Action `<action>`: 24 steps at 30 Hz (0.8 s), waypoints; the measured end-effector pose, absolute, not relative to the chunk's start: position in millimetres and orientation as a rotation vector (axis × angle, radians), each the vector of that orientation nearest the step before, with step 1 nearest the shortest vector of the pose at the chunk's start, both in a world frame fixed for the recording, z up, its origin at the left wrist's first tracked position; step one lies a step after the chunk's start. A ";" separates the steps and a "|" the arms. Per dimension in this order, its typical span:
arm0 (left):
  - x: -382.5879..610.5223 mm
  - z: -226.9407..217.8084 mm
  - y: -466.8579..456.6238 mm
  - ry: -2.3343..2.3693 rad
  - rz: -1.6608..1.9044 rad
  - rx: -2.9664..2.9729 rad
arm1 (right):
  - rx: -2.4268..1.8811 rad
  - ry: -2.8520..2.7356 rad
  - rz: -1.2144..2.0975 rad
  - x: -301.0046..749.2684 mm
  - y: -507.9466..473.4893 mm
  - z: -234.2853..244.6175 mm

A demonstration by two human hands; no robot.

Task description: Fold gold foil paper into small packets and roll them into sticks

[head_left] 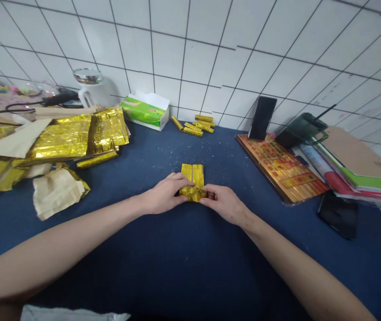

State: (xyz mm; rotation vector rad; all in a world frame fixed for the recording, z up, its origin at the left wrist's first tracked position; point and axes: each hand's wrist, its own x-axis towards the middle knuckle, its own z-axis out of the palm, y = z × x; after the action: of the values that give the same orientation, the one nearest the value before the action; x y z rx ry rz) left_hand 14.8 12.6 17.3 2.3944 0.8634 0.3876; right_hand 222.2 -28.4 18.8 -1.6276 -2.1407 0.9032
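Left edge: gold foil sheets (63, 138) heaped on the blue-covered table (210, 156), crumpled tan paper (56, 194) in front.
Left hand (165, 194): pressed onto the folded gold foil packet (193, 176), steadying it against the table.
Packet: mid-table, its near end gripped between both hands.
Right hand (223, 204): pinching the near right corner, keeping the fold tight.
Back edge: tissue box (145, 111), small gold foil bars (193, 125).
Right edge: upright phone (262, 118) on a gold-printed board (280, 167).
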 end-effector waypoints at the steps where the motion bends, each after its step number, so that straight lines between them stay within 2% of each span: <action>1: 14.9 17.5 12.6 0.879 0.388 2.383 | -1.639 -2.135 0.906 221.9 -28.5 19.1; 12: 13.4 16.5 10.2 0.866 0.407 2.363 | -1.633 -2.127 0.862 221.8 -32.2 20.6; 24: 11.5 11.4 7.3 0.754 0.423 2.610 | -1.646 -2.197 0.768 222.7 -31.8 14.9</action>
State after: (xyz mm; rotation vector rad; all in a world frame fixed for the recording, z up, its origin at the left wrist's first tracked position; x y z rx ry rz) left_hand 11.5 7.3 11.4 2.6098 0.7539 0.4234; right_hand 222.7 -31.8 14.9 -1.6459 -2.1967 0.7681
